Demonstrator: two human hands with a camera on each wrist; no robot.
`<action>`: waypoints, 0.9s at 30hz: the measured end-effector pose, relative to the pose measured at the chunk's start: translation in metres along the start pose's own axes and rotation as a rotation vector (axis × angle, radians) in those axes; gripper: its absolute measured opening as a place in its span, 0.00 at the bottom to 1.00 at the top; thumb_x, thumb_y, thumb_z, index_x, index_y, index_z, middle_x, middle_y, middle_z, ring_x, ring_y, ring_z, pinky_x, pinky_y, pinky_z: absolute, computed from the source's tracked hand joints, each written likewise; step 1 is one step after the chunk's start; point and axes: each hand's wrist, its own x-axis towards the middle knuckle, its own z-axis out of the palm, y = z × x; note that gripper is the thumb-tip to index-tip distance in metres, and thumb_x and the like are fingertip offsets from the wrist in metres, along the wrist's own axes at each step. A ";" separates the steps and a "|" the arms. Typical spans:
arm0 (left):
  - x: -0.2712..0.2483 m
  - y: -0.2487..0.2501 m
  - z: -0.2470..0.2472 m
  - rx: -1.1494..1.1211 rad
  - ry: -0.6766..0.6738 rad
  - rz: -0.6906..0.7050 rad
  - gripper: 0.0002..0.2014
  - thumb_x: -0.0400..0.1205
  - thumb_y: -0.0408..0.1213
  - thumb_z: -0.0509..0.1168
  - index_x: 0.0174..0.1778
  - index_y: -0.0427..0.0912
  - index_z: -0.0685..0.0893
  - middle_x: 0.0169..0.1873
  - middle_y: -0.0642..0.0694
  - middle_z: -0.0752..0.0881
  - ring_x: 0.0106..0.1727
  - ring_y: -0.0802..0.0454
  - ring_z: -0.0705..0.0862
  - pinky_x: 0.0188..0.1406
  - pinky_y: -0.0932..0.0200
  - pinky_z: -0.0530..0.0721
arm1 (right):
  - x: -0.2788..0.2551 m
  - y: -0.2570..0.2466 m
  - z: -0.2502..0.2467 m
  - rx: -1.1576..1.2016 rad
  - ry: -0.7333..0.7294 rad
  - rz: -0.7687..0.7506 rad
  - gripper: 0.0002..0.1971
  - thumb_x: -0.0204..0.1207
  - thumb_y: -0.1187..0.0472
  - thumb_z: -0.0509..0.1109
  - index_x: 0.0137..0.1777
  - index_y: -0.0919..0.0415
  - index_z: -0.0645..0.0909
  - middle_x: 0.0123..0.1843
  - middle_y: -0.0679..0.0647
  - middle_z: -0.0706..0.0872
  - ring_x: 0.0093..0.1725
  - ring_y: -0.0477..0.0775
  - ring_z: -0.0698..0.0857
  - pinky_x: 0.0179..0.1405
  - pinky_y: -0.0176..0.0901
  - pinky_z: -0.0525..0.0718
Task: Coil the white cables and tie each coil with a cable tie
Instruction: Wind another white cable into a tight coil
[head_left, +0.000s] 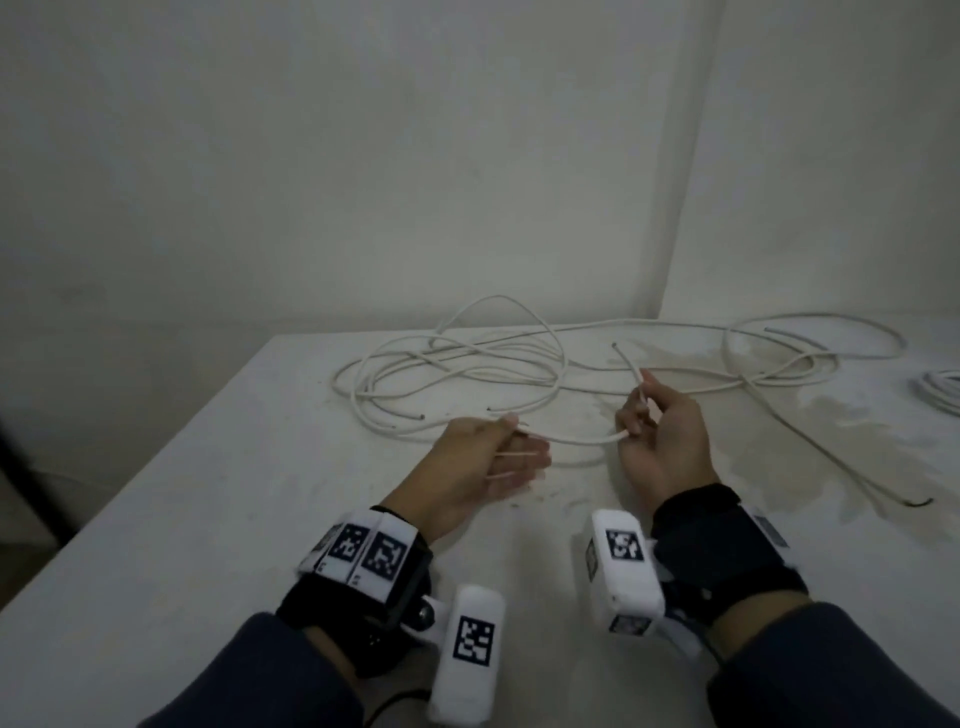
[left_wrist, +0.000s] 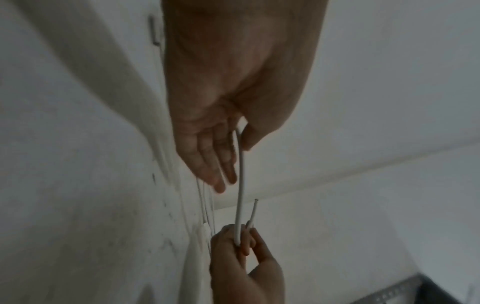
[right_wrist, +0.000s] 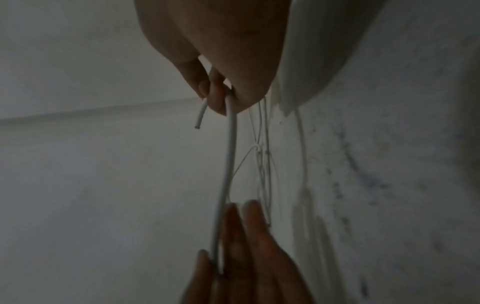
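White table (head_left: 208, 519): right hand (head_left: 662, 441) pinches cable (head_left: 576, 440) near its end; span runs sideways to left hand (head_left: 483, 462), thumb-pinched, fingers straight.

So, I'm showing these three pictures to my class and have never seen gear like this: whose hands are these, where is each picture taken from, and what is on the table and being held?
No machine here: a person works with bare hands, wearing cameras. The wide picture comes from a head camera looking down. The two dark pictures come from cameras strapped to each wrist, looking along the hand; the white blocks with black-and-white squares are those wrist units.

On the white table lie loose loops of white cable, uncoiled. At the far right edge sits something like a finished coil, mostly cut off.

The right hand pinches one cable near its cut end. That cable runs across to the left hand, whose thumb holds it against nearly straight fingers.
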 end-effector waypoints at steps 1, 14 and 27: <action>0.004 0.000 -0.001 -0.111 0.012 0.054 0.12 0.87 0.38 0.58 0.50 0.33 0.83 0.43 0.40 0.91 0.44 0.46 0.90 0.47 0.55 0.88 | -0.002 0.004 0.000 -0.037 -0.009 0.025 0.06 0.81 0.71 0.61 0.54 0.65 0.78 0.35 0.52 0.70 0.25 0.44 0.66 0.15 0.31 0.64; 0.017 -0.008 -0.018 -0.428 0.109 0.150 0.07 0.88 0.33 0.53 0.54 0.37 0.76 0.21 0.50 0.68 0.19 0.56 0.65 0.17 0.65 0.70 | -0.020 0.029 0.010 -0.660 -0.434 0.058 0.04 0.74 0.69 0.71 0.39 0.65 0.84 0.29 0.52 0.77 0.23 0.45 0.70 0.20 0.33 0.70; 0.009 -0.017 -0.018 -0.029 -0.171 0.144 0.06 0.82 0.26 0.63 0.50 0.32 0.85 0.31 0.46 0.83 0.24 0.59 0.74 0.30 0.65 0.81 | -0.029 0.029 0.007 -0.923 -0.442 -0.143 0.19 0.58 0.76 0.76 0.45 0.59 0.77 0.28 0.57 0.76 0.25 0.48 0.71 0.31 0.42 0.68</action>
